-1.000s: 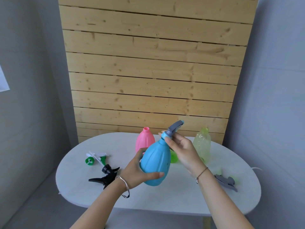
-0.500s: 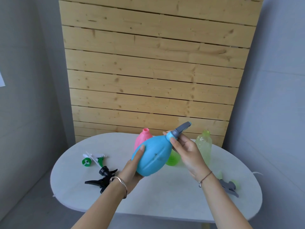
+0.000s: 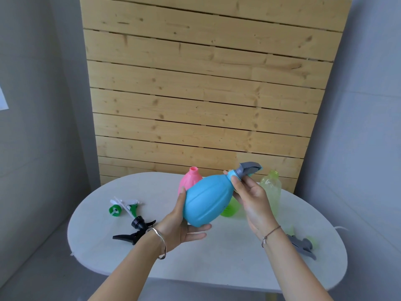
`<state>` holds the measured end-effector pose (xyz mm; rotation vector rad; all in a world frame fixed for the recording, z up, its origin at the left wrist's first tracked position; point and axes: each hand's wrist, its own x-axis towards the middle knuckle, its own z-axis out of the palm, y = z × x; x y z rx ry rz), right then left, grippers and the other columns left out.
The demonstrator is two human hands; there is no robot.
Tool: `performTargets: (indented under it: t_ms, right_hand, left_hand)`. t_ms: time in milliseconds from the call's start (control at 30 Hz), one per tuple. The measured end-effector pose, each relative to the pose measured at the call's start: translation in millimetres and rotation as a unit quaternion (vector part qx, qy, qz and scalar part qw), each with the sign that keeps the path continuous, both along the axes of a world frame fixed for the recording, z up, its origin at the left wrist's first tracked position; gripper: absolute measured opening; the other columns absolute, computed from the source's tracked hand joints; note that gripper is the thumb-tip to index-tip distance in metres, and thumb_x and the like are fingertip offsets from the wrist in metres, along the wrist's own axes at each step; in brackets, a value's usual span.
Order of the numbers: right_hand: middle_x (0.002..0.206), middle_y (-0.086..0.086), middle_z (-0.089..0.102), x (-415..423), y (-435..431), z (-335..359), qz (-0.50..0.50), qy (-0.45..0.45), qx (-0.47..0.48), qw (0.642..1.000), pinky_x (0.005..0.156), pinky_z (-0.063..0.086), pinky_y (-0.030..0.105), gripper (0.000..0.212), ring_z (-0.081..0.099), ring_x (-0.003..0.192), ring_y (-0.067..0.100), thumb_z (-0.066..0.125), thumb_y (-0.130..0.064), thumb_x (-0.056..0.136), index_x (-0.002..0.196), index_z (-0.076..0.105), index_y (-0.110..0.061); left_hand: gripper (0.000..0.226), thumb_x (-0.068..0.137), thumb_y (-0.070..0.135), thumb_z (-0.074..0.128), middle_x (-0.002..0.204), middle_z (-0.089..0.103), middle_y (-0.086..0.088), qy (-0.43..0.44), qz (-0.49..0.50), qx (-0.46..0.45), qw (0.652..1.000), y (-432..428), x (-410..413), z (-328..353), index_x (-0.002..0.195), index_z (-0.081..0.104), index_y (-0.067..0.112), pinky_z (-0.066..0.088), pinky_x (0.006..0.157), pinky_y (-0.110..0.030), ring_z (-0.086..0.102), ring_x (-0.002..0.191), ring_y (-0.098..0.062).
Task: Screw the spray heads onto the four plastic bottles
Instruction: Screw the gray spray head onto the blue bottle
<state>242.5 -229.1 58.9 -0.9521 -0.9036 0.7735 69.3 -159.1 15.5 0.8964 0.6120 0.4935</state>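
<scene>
Fingers (image 3: pixel 235 184) of the right hand (image 3: pixel 253 203) pinch the collar of the grey spray head (image 3: pixel 247 168), likely to twist it tight. Cupped underneath, the left hand (image 3: pixel 180 224) holds the tilted blue bottle (image 3: pixel 206 200) above the table (image 3: pixel 227 263), steadying it.

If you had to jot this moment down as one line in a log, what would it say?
left hand cradles tilted blue bottle | right hand at collar of grey spray head | pink bottle uncapped

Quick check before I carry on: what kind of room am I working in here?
Likely a staged recording corner, not a lived-in room: a bare white oval table, a wooden slat panel behind it, plain grey walls on either side.
</scene>
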Motion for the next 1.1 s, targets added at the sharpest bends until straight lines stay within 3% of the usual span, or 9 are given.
performTargets:
  t_ms: [133, 267, 467, 567, 633, 733, 867, 933, 1100]
  right_hand:
    - [0.103, -0.007, 0.076, 6, -3, 0, -0.007, 0.047, -0.017, 0.999, 0.088, 0.054, 0.019, 0.021, 0.068, 0.100, 0.004, 0.061, -0.021, 0.088, 0.106, 0.069, -0.015]
    - [0.101, -0.008, 0.076, 1, -3, -1, 0.004, 0.034, -0.020, 0.999, 0.087, 0.054, 0.019, 0.022, 0.068, 0.099, 0.002, 0.062, -0.020, 0.087, 0.107, 0.069, -0.015]
    - [0.102, -0.005, 0.074, 6, -4, 1, -0.029, 0.076, -0.022, 0.996, 0.081, 0.055, 0.018, 0.018, 0.068, 0.097, 0.004, 0.062, -0.020, 0.088, 0.102, 0.071, -0.014]
    - [0.103, -0.005, 0.076, 0, -3, -1, -0.010, 0.051, -0.025, 0.998, 0.087, 0.055, 0.020, 0.021, 0.068, 0.099, 0.003, 0.062, -0.018, 0.088, 0.106, 0.070, -0.012]
    - [0.100, -0.006, 0.076, -1, -2, -1, -0.011, 0.051, -0.024, 0.998, 0.089, 0.054, 0.021, 0.020, 0.069, 0.097, 0.003, 0.062, -0.018, 0.088, 0.105, 0.070, -0.012]
    - [0.100, -0.005, 0.075, 1, -3, 0, -0.015, 0.065, -0.029, 0.997, 0.091, 0.054, 0.024, 0.019, 0.068, 0.096, 0.004, 0.061, -0.019, 0.088, 0.103, 0.070, -0.012]
    - [0.108, -0.004, 0.074, -4, -3, -2, -0.003, 0.059, -0.039, 0.997, 0.088, 0.054, 0.022, 0.018, 0.067, 0.102, 0.006, 0.061, -0.020, 0.088, 0.102, 0.071, -0.015]
    - [0.112, -0.003, 0.073, -5, -3, -1, -0.005, 0.057, -0.040, 0.998, 0.086, 0.054, 0.022, 0.019, 0.066, 0.104, 0.006, 0.061, -0.020, 0.089, 0.104, 0.071, -0.015]
    - [0.106, -0.004, 0.075, 3, -7, 3, -0.008, 0.080, -0.037, 0.996, 0.080, 0.055, 0.017, 0.015, 0.067, 0.103, 0.009, 0.060, -0.021, 0.090, 0.097, 0.073, -0.018]
  left_hand:
    - [0.087, 0.058, 0.060, 0.078, 0.123, 0.067, -0.006, -0.061, 0.020, 0.048, 0.997, 5, -2, 2, 0.130, 0.051, 0.019, 0.058, 0.078, -0.029, 0.067, 0.109, -0.023]
    - [0.077, 0.062, 0.077, 0.055, 0.128, 0.062, -0.011, -0.019, -0.039, 0.017, 0.999, 1, -4, 0, 0.123, 0.052, 0.030, 0.059, 0.078, -0.042, 0.066, 0.108, -0.035]
    - [0.085, 0.064, 0.057, 0.077, 0.129, 0.064, -0.002, -0.062, 0.007, 0.080, 0.995, 3, -1, 2, 0.136, 0.047, 0.022, 0.056, 0.085, -0.027, 0.062, 0.117, -0.021]
    - [0.076, 0.068, 0.077, 0.054, 0.124, 0.067, -0.010, -0.044, -0.017, 0.018, 0.999, 2, 1, 2, 0.125, 0.055, 0.028, 0.059, 0.078, -0.040, 0.065, 0.111, -0.033]
    - [0.068, 0.071, 0.068, 0.058, 0.122, 0.068, -0.010, -0.036, -0.002, 0.037, 0.999, 1, 1, -1, 0.125, 0.051, 0.028, 0.060, 0.073, -0.036, 0.066, 0.107, -0.033]
    - [0.075, 0.072, 0.042, 0.078, 0.129, 0.063, -0.002, -0.076, 0.043, 0.085, 0.993, 4, -1, 0, 0.136, 0.044, 0.024, 0.056, 0.083, -0.025, 0.062, 0.116, -0.020]
    - [0.075, 0.065, 0.079, 0.050, 0.123, 0.067, -0.006, -0.050, -0.011, 0.032, 0.998, 2, -2, 1, 0.121, 0.060, 0.030, 0.058, 0.080, -0.038, 0.064, 0.113, -0.027]
    - [0.076, 0.063, 0.077, 0.045, 0.122, 0.067, -0.011, -0.020, -0.031, 0.021, 0.999, 2, -2, -4, 0.120, 0.058, 0.029, 0.060, 0.073, -0.041, 0.067, 0.107, -0.034]
    - [0.076, 0.069, 0.051, 0.077, 0.136, 0.059, -0.003, -0.088, 0.020, 0.066, 0.994, 2, -7, 3, 0.134, 0.048, 0.024, 0.056, 0.085, -0.027, 0.060, 0.118, -0.018]
